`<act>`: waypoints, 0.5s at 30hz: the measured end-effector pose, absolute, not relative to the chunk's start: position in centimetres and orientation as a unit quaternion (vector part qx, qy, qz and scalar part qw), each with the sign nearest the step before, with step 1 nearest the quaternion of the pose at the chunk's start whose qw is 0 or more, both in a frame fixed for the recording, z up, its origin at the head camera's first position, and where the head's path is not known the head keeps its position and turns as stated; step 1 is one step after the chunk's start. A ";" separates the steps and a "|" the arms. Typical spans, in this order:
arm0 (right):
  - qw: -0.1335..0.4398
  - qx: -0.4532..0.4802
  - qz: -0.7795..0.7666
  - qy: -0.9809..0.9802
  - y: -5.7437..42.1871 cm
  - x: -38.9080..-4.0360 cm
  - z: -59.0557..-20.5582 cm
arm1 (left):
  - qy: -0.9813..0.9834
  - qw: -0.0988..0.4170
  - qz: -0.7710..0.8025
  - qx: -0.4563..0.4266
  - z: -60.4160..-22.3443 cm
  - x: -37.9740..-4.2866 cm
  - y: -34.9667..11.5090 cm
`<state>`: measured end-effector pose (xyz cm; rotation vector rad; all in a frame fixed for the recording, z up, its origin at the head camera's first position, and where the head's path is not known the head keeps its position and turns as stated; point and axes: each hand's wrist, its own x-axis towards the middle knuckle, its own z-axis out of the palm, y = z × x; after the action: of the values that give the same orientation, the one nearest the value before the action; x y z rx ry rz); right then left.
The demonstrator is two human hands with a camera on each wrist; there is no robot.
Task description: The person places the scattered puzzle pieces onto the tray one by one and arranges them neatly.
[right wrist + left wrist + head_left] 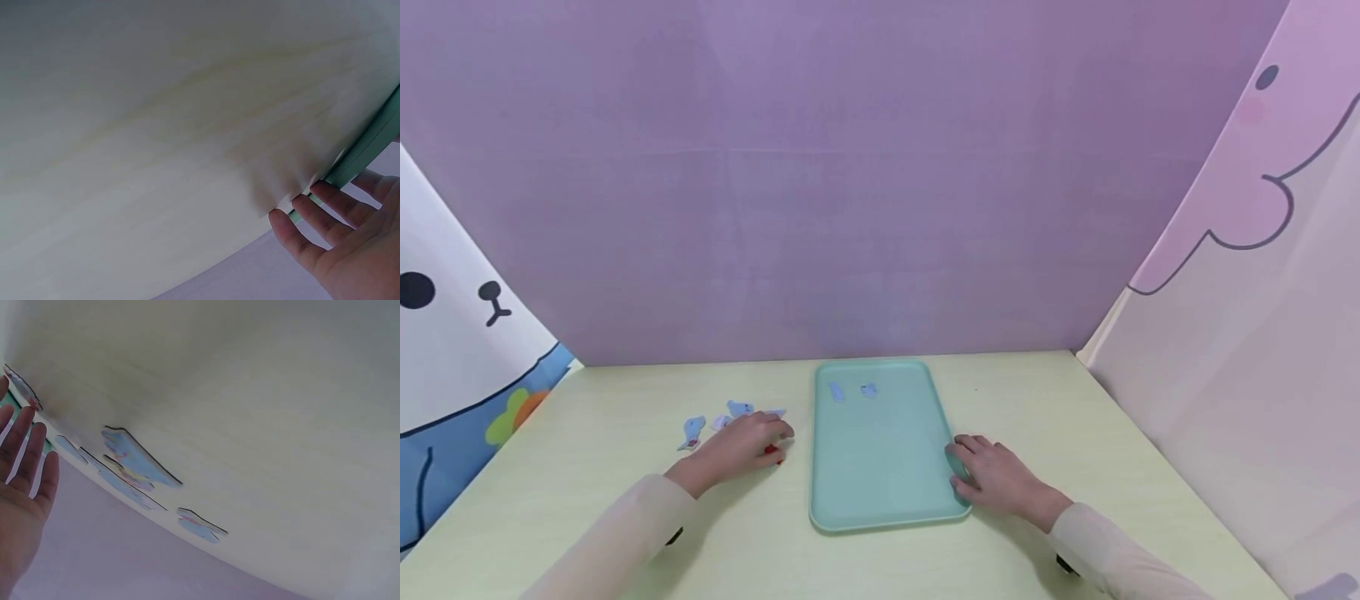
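Observation:
My left hand (741,446) reaches over the table left of the tray, fingers extended and slightly bent. Just by its fingertips is a flat piece with red on it (772,451), also at the left edge of the left wrist view (24,387). Close around this hand lie several flat, light blue printed cut-out pieces (692,431), partly hidden behind it. My right hand (1000,479) rests at the right edge of a mint-green tray (880,483), fingers loosely bent against its rim. On the tray, near its far end, lie a narrow blue piece (837,392) and a small blue piece (868,390).
A pale wood-look table (1037,392) carries everything. Behind it stands a purple panel (827,183). Printed cartoon panels close off the left (460,333) and right (1262,292) sides.

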<state>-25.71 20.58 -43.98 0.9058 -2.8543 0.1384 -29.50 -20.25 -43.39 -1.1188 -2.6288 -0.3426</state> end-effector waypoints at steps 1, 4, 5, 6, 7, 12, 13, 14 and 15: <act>0.073 0.302 0.046 -0.949 20.6 -25.7 -44.0 | -0.906 0.130 -0.117 -0.385 -43.4 -29.4 -20.3; 0.073 0.301 0.049 -0.949 20.6 -25.6 -43.9 | -0.906 0.128 -0.114 -0.386 -43.5 -29.2 -20.6; 0.072 0.301 0.049 -0.950 20.6 -25.6 -43.9 | -0.906 0.129 -0.113 -0.387 -43.5 -29.1 -20.7; 0.072 0.300 0.051 -0.950 20.5 -25.6 -43.9 | -0.905 0.131 -0.112 -0.388 -43.6 -29.1 -20.8; 0.070 0.299 0.051 -0.950 20.5 -25.6 -43.9 | -0.904 0.134 -0.111 -0.390 -43.6 -29.0 -21.0; 0.068 0.298 0.054 -0.951 20.5 -25.5 -43.8 | -0.902 0.140 -0.111 -0.394 -43.7 -28.6 -21.5; 0.068 0.298 0.053 -0.951 20.5 -25.5 -43.8 | -0.902 0.139 -0.111 -0.394 -43.7 -28.5 -21.5; 0.067 0.298 0.054 -0.951 20.5 -25.5 -43.8 | -0.902 0.137 -0.111 -0.393 -43.7 -28.4 -21.6; 0.067 0.298 0.054 -0.951 20.5 -25.5 -43.8 | -0.904 0.134 -0.111 -0.392 -43.7 -28.3 -21.6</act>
<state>-25.52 20.48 -43.79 0.8988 -2.8657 0.1623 -28.33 -21.65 -43.66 -1.1355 -2.6201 -0.3230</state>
